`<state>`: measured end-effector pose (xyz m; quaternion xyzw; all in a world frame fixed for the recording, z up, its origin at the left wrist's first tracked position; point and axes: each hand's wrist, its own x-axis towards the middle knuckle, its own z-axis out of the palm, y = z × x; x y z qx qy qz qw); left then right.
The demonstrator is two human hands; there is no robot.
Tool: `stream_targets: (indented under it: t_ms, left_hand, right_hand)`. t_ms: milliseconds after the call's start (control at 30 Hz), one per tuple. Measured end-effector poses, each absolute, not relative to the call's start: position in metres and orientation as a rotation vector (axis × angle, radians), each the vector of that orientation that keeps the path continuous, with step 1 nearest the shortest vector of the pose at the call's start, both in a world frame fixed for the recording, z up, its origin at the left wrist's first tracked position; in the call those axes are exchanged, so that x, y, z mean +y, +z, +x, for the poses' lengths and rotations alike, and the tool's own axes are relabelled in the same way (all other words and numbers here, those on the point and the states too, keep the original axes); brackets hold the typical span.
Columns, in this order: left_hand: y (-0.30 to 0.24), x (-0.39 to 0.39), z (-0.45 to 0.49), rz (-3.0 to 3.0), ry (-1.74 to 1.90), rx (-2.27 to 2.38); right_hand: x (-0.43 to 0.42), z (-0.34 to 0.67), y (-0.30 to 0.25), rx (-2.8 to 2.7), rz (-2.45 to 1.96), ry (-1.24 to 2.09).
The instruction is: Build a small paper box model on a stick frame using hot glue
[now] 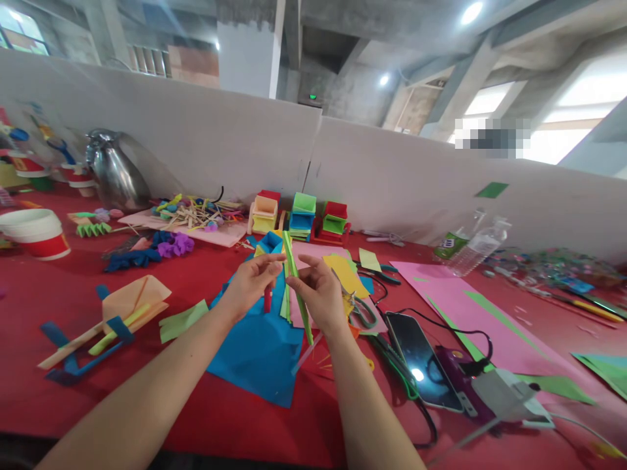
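Observation:
My right hand [321,294] pinches a narrow green paper strip [296,281], folded lengthwise and standing at a slant. Close to its upper part is my left hand [251,284], fingers closed with thumb and index tips together; what they hold, if anything, I cannot make out. A small dark red piece [267,300] shows just under the left fingers. Beneath both hands lies a blue paper sheet [255,359]. Beyond the hands sits a folded blue paper box [271,243]. A light green paper scrap [183,320] lies left of the blue sheet.
Small paper chairs [302,214] line the white partition. Scissors [363,313], a phone [421,359] and a purple power bank [455,378] with cables lie right. A paper-and-stick model [112,323], cup [39,235] and steel jug [117,173] stand left. Plastic bottles [480,248] lean back right.

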<state>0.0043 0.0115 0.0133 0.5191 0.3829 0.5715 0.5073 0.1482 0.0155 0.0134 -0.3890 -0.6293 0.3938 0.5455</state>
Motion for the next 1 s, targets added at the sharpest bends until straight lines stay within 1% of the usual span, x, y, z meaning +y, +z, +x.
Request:
stream_targets:
  t_ms: [167, 367, 633, 733, 933, 1000]
  left_hand:
    - [0.016, 0.009, 0.007, 1.226, 1.298, 0.888]
    - [0.017, 0.008, 0.009, 1.104, 1.371, 0.872]
    - [0.006, 0.012, 0.013, 1.130, 1.426, 0.758]
    - [0.005, 0.016, 0.011, 1.039, 1.495, 0.725]
    - [0.010, 0.028, -0.005, 0.827, 1.758, 0.590]
    - [0.010, 0.032, -0.009, 0.786, 1.828, 0.586]
  right_hand:
    - [0.014, 0.146, 0.010, -1.580, -0.874, 0.911]
    - [0.012, 0.144, 0.009, -1.654, -0.889, 0.875]
    - [0.010, 0.142, 0.007, -1.713, -0.933, 0.658]
    - [0.012, 0.144, 0.008, -1.657, -0.939, 0.742]
    - [0.021, 0.158, 0.010, -1.426, -1.062, 1.066]
    - [0.023, 0.161, 0.010, -1.356, -1.070, 1.231]
